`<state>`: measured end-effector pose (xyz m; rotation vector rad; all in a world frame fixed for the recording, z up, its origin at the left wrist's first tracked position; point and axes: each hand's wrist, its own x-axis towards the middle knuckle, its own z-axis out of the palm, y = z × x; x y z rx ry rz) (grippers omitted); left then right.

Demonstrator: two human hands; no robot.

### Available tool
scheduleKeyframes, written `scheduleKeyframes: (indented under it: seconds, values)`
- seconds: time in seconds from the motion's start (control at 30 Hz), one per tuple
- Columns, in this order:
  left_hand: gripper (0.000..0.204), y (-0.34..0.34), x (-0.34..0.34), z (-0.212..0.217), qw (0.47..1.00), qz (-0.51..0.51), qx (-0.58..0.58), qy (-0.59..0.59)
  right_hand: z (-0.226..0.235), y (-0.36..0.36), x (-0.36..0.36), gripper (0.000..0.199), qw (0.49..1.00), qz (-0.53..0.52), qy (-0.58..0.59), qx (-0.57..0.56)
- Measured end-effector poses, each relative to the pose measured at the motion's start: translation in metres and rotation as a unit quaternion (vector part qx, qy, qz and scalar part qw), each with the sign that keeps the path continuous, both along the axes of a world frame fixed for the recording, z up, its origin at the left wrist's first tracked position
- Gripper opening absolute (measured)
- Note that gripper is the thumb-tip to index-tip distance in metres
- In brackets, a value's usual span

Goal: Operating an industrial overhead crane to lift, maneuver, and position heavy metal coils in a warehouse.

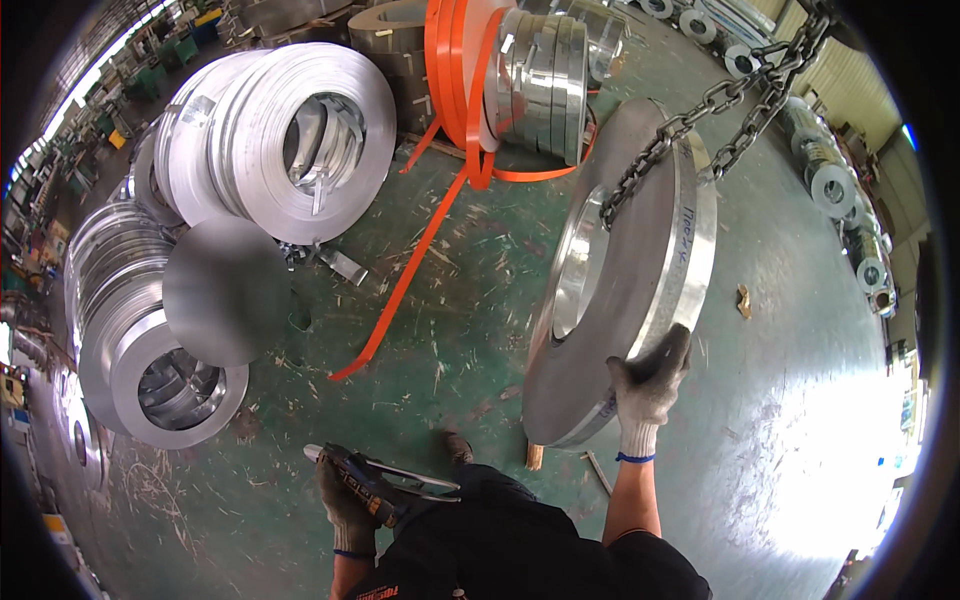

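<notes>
Clearly, in the head view our right hand (648, 388), the nearer one, lays spread fingers on the near right rim of the steel coil (632, 285), which stretches far from them, chain (690, 122) entering its hole; our left hand's (345, 500) fingers curl around a dark tool (360, 475).

Dark handwriting (674, 235) is running along the rim (691, 262) of the tilted steel coil (632, 285), another dark mark (606, 409) showing lower down. Orange lettering (380, 593) is standing out on the black shirt (480, 550). A white label (507, 43), too small for reading, is sitting on a silver coil (513, 90).
</notes>
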<state>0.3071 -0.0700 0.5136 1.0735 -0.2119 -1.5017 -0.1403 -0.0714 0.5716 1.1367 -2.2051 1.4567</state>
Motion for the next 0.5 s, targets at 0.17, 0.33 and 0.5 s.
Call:
scheduleKeyframes:
  seconds: [0.17, 0.33, 0.5]
  values:
    - [0.034, -0.036, -0.011, 0.020, 0.997, -0.066, -0.044, -0.013, -0.004, 0.006, -0.014, 0.110, 0.987, -0.121, 0.049, 0.091]
    - [0.038, -0.060, -0.015, 0.028, 0.988, -0.140, -0.014, 0.066, -0.006, 0.027, -0.041, 0.094, 0.966, -0.177, -0.175, 0.068]
    - [0.040, -0.075, -0.014, 0.022, 0.970, -0.194, 0.041, 0.137, -0.021, 0.079, -0.098, 0.096, 0.983, -0.043, -0.161, -0.071]
